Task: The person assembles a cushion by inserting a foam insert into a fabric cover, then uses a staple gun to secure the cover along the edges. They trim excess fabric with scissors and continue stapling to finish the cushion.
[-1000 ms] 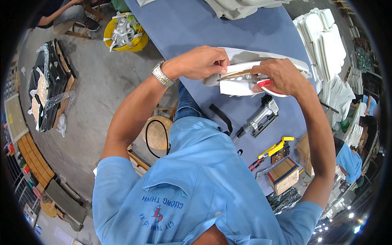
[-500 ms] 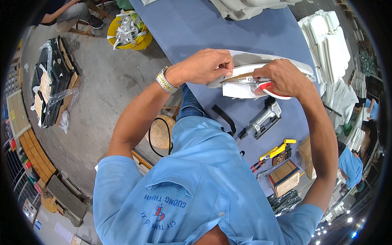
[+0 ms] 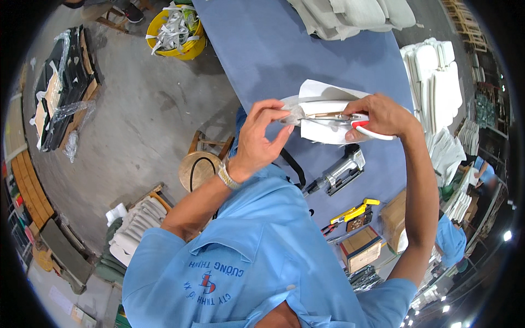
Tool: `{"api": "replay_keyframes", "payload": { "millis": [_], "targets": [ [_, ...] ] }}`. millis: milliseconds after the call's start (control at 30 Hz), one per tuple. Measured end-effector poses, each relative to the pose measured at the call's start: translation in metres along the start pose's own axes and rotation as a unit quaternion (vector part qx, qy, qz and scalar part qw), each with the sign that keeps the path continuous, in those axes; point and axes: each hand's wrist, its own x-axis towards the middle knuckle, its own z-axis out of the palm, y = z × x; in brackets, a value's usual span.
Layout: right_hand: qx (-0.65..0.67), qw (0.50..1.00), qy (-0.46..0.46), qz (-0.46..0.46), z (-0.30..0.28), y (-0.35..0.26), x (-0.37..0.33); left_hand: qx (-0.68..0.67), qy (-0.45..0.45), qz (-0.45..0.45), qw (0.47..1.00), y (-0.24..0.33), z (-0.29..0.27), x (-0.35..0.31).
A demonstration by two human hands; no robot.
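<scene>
The white fabric-covered piece (image 3: 322, 132), flaps spread, is over the blue-grey table (image 3: 262, 60) near its edge. Scissors (image 3: 367, 127), gripped in the right hand (image 3: 389, 116), point toward the left hand (image 3: 260, 134), curved loosely at the piece's greyish end (whether it pinches, I can't tell). Cutting well probably means tensioning fabric, fingers clear of the tips. A stapler (image 3: 343, 170) lies nearby.

light-blue short-sleeved shirt (image 3: 262, 235) was worn, dark-blue lettering (image 3: 230, 270) curved round a red emblem (image 3: 207, 282), a metal watch (image 3: 226, 176) circled the left wrist
</scene>
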Motion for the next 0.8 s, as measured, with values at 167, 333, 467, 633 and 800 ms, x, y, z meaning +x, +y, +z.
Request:
{"api": "replay_keyframes", "payload": {
  "millis": [167, 333, 467, 633, 800],
  "targets": [
    [0.032, 0.999, -0.042, 0.004, 0.009, 0.015, 0.001, 0.116, -0.027, -0.041, 0.992, -0.001, 0.017, -0.011],
    [0.03, 0.999, 0.021, -0.012, 0.007, 0.014, -0.011, 0.109, -0.156, -0.039, 0.981, -0.027, 0.028, 0.042],
    [0.109, 0.987, 0.107, 0.056, -0.016, -0.01, -0.056, 0.198, -0.257, 0.088, 0.942, 0.025, -0.008, 0.116],
    [0.363, 0.913, 0.187, 0.006, 0.016, -0.05, -0.101, 0.265, -0.371, 0.239, 0.857, 0.139, -0.065, 0.198],
    [0.455, 0.827, 0.319, -0.088, 0.071, -0.062, -0.093, 0.127, -0.398, 0.338, 0.843, 0.154, -0.03, 0.233]
  ]
}}
